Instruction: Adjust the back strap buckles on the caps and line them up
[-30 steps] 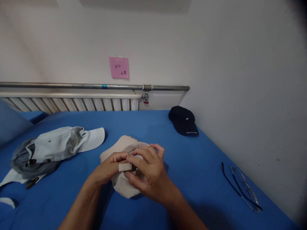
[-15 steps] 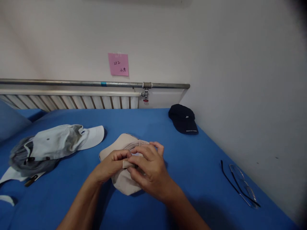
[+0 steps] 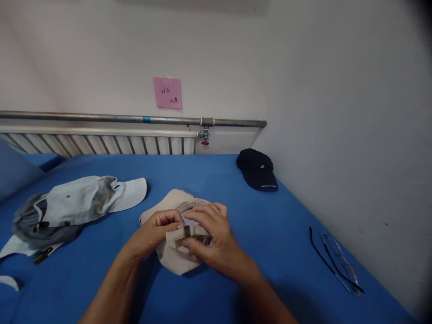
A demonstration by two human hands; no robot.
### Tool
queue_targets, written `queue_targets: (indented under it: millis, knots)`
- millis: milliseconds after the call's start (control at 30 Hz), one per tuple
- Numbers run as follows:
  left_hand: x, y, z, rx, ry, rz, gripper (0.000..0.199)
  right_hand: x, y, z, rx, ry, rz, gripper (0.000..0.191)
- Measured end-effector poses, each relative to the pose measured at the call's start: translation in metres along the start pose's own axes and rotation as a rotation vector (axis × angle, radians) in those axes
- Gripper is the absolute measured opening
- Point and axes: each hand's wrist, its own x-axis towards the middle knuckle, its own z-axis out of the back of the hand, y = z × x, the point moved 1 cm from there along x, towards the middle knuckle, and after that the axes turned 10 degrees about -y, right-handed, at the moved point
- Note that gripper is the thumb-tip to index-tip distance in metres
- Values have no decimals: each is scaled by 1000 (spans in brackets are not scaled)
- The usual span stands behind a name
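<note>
A beige cap [image 3: 180, 260] lies on the blue bed with its inside facing up and its brim pointing to the far left. Across its opening runs the back strap [image 3: 174, 235], which has a dark metal buckle [image 3: 187, 231]. My left hand [image 3: 158, 231] pinches the strap just left of the buckle, thumb on top. My right hand [image 3: 216, 238] grips the strap on the buckle's right side between thumb and fingers. Part of the cap and of the strap is hidden behind my right hand.
To the left lie a white cap [image 3: 130, 195] and a grey cap [image 3: 27, 220], stacked together. A black cap [image 3: 258, 168] rests by the wall at the far right. Eyeglasses [image 3: 337, 261] lie near the right edge. A radiator [image 3: 135, 144] and pipe [image 3: 111, 118] run along the wall.
The strap and its buckle have come into clearer view, with a longer strap end showing on the left. My right fingers have spread slightly around the strap. The cap's body stays put.
</note>
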Motion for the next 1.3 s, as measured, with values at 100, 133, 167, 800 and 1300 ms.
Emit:
queue_targets:
  millis: [100, 133, 167, 800, 1300]
  knots:
    - [1, 0, 1, -53, 12, -5, 33, 0, -1, 5, 23, -32, -5, 27]
    - [1, 0, 0, -75, 18, -10, 32, 0, -2, 6, 41, -37, -12, 27]
    - [1, 0, -1, -95, 28, -16, 32, 0, -2, 7, 54, -38, -21, 27]
    - [-10, -16, -2, 183, 206, -149, 35, -3, -8, -4, 57, -21, -95, 12]
    - [-7, -4, 7, -71, 88, -216, 24, -3, -19, 4, 483, -98, -514, 8]
